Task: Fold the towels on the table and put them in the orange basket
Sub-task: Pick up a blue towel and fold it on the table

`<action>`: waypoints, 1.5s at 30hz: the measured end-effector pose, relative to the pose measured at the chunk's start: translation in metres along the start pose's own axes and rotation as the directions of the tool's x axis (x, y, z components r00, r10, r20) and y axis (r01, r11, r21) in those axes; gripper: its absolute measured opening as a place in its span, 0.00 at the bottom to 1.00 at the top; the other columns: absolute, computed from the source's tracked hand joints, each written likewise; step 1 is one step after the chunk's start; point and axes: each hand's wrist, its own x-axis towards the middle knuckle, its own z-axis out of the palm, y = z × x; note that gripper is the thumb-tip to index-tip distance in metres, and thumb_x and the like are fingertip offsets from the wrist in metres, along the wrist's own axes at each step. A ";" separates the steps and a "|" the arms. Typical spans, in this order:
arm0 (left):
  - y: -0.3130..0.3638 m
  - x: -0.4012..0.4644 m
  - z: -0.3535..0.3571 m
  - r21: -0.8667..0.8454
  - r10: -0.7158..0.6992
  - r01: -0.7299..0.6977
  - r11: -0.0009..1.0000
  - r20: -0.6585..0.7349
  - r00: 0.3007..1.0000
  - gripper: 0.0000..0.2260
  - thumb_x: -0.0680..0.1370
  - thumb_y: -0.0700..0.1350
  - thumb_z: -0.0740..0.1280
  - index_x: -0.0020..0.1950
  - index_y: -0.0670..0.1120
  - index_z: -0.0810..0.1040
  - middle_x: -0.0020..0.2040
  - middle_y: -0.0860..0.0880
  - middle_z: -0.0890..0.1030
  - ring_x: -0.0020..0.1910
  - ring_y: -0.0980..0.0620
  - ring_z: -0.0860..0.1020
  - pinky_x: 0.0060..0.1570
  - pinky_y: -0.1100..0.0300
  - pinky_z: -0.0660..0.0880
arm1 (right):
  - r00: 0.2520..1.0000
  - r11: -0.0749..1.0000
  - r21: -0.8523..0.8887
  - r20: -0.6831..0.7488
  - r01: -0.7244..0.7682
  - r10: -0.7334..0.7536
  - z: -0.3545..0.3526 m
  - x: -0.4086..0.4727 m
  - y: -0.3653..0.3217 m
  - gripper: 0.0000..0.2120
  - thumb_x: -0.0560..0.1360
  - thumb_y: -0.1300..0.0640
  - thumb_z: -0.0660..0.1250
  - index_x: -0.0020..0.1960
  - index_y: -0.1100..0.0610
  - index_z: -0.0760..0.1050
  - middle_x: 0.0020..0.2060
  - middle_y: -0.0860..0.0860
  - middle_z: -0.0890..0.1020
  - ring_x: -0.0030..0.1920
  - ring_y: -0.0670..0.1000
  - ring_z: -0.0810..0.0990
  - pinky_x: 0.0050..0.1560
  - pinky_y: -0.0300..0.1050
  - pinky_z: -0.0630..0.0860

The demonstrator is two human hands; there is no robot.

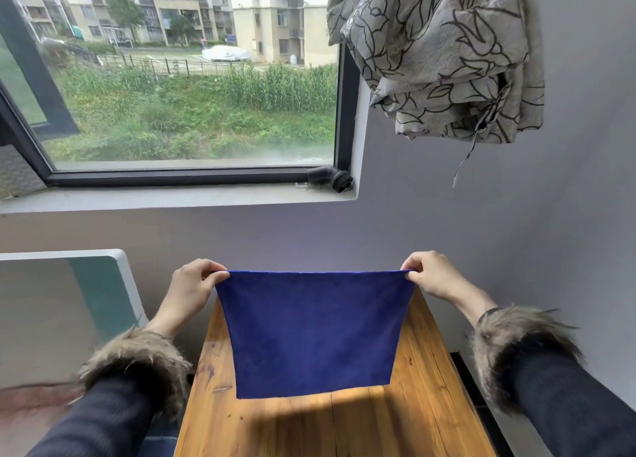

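Towel: dark blue square cloth towel is held up, spread flat, above the wooden plank table | left hand: top left corner is pinched between thumb and curled fingers | right hand: top right corner is pinched likewise.

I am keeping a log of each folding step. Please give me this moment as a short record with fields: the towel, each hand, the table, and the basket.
towel: blue towel, held up by its two top corners, hanging flat above the table
left hand: left hand pinches the top left corner
right hand: right hand pinches the top right corner
table: wooden table, the towel's shadow falls on it
basket: orange basket not in view
fold state: not yet laid down for folding
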 end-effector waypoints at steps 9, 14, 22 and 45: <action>0.001 0.036 0.016 -0.015 0.022 -0.025 1.000 -0.154 0.988 0.02 0.75 0.38 0.67 0.44 0.42 0.79 0.41 0.48 0.80 0.41 0.51 0.76 0.43 0.65 0.67 | 0.965 1.000 -0.007 -0.262 0.020 -0.021 0.022 0.048 0.000 0.08 0.72 0.67 0.62 0.44 0.59 0.77 0.46 0.57 0.77 0.48 0.57 0.76 0.47 0.41 0.66; 0.001 0.023 0.012 -0.083 0.044 -0.057 0.995 -0.155 0.987 0.02 0.76 0.38 0.67 0.45 0.42 0.79 0.42 0.49 0.81 0.41 0.52 0.78 0.43 0.67 0.71 | 0.924 0.991 0.073 -0.374 0.114 -0.079 0.020 0.032 -0.001 0.06 0.72 0.68 0.63 0.43 0.60 0.78 0.42 0.56 0.80 0.42 0.54 0.76 0.43 0.39 0.67; -0.049 -0.078 0.041 0.048 -0.113 0.107 0.993 0.163 0.980 0.07 0.74 0.37 0.69 0.38 0.48 0.78 0.35 0.51 0.80 0.33 0.53 0.76 0.36 0.64 0.69 | 0.987 0.998 0.054 -0.161 0.029 -0.020 0.059 -0.046 0.046 0.07 0.69 0.67 0.64 0.39 0.57 0.75 0.32 0.47 0.77 0.35 0.50 0.73 0.34 0.36 0.61; -0.137 -0.129 0.124 0.117 -0.411 0.398 0.910 0.371 0.833 0.02 0.75 0.41 0.69 0.45 0.45 0.82 0.43 0.50 0.82 0.46 0.54 0.78 0.48 0.60 0.70 | 0.809 0.639 0.498 0.318 -0.586 0.493 0.180 -0.086 0.145 0.06 0.74 0.69 0.64 0.50 0.65 0.76 0.37 0.53 0.78 0.37 0.47 0.76 0.35 0.32 0.76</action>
